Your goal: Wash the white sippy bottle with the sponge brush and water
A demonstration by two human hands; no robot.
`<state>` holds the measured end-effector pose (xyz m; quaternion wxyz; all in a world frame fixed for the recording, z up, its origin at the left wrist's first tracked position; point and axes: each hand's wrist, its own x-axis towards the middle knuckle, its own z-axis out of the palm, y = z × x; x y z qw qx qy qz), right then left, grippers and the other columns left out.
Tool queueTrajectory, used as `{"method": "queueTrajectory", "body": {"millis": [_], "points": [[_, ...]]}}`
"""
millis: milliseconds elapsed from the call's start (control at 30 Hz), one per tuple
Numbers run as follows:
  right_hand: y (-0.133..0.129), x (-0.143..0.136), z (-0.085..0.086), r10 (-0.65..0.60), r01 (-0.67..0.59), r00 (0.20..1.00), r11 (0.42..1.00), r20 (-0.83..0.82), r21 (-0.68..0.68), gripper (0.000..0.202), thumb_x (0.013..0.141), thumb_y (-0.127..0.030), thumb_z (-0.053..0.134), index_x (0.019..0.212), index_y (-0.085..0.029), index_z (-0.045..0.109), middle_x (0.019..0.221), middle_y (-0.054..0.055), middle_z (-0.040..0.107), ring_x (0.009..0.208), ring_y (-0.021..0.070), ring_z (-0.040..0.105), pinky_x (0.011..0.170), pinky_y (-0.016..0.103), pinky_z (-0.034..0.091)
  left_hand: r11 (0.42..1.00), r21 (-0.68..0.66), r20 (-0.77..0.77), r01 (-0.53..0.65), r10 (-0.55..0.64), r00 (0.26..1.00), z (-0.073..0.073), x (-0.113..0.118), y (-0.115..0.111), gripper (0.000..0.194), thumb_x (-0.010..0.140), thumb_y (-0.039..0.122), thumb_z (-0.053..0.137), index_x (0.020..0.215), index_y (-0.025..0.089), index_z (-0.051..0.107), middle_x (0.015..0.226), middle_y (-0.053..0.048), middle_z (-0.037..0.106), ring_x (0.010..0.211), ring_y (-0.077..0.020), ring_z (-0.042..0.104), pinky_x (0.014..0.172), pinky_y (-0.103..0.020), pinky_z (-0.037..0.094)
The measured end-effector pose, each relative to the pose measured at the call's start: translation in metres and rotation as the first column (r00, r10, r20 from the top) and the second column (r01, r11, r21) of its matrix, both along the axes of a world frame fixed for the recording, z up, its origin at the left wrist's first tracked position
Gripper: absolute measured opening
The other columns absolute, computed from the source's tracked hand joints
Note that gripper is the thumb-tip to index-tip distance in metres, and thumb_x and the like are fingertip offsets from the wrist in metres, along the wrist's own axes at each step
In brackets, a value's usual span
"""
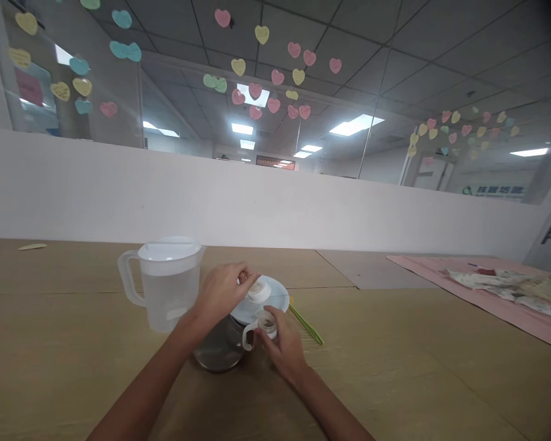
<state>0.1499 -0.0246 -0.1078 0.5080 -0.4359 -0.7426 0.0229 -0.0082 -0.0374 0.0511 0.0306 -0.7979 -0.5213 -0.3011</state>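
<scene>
In the head view my right hand [282,343] is wrapped round a small clear jar [267,323] with a white handle, its mouth facing up. My left hand [223,291] is above the left side of a pale blue plate [280,295], fingers curled together; whatever its fingertips pinch, if anything, is too small to make out. A white round lid or cap [259,291] is at the plate, just right of my left fingertips. Below the plate, a round dark metal container [218,349] is partly covered by my left wrist.
A lidded clear pitcher [171,288] stands left of my left hand. Green tongs or a similar utensil [307,324] lie right of the plate. On the wooden table [395,380], a pink cloth [422,269] with papers lies far right. A white wall is behind.
</scene>
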Motion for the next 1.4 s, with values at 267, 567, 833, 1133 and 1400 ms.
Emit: {"method": "queueTrajectory", "body": {"millis": [267,567,833,1133,1400], "points": [[0.007,-0.001,0.023,-0.019,-0.014,0.967,0.992,-0.254,-0.127,0.030,0.076,-0.044,0.054,0.088,-0.018,0.060,0.090,0.006,0.062,0.087,0.0202,0.055,0.076,0.032,0.043,1.000,0.021,0.108,-0.020,0.018,0.994,0.015,-0.026,-0.007,0.034,0.082,0.042,0.036,0.079,0.022,0.063,0.078,0.000,0.066,0.072,-0.0177,0.058,0.057,-0.025,0.036],[0.035,0.006,0.111,0.104,-0.274,0.849,0.925,-0.517,-0.263,0.040,0.071,-0.043,0.059,0.098,-0.016,0.048,0.070,0.002,0.062,0.070,0.0161,0.058,0.066,0.027,0.043,0.996,0.035,0.130,-0.085,0.080,0.988,0.026,-0.042,-0.015,0.031,0.078,0.041,0.040,0.077,0.022,0.065,0.076,0.000,0.066,0.073,-0.0175,0.058,0.057,-0.025,0.035],[0.082,0.017,0.094,0.283,-0.003,0.912,0.729,0.297,-0.684,0.044,0.060,-0.022,0.067,0.102,-0.016,0.055,0.087,0.004,0.061,0.080,0.0180,0.055,0.071,0.029,0.041,0.995,-0.034,0.096,-0.090,0.093,0.991,0.023,-0.045,-0.014,0.029,0.077,0.038,0.042,0.074,0.022,0.065,0.073,-0.001,0.066,0.069,-0.0175,0.058,0.054,-0.024,0.034],[0.042,-0.011,0.124,0.525,-0.513,0.843,0.727,-0.112,-0.456,0.083,0.060,-0.027,0.071,0.131,-0.025,0.028,0.117,0.005,0.051,0.102,0.0175,0.051,0.084,0.031,0.043,0.988,-0.021,0.122,0.151,-0.147,0.982,0.003,-0.021,-0.001,0.027,0.081,0.030,0.039,0.087,0.021,0.063,0.083,-0.003,0.067,0.077,-0.0181,0.059,0.064,-0.026,0.041],[0.030,-0.023,0.131,0.433,-0.459,0.888,0.852,-0.151,-0.254,0.076,0.057,-0.013,0.065,0.126,-0.021,0.034,0.091,0.001,0.056,0.077,0.0129,0.055,0.072,0.028,0.045,0.929,0.070,0.353,0.364,-0.365,0.862,-0.012,-0.008,0.014,0.022,0.079,0.034,0.047,0.089,0.020,0.062,0.094,-0.004,0.062,0.088,-0.0183,0.056,0.077,-0.028,0.044]]}}
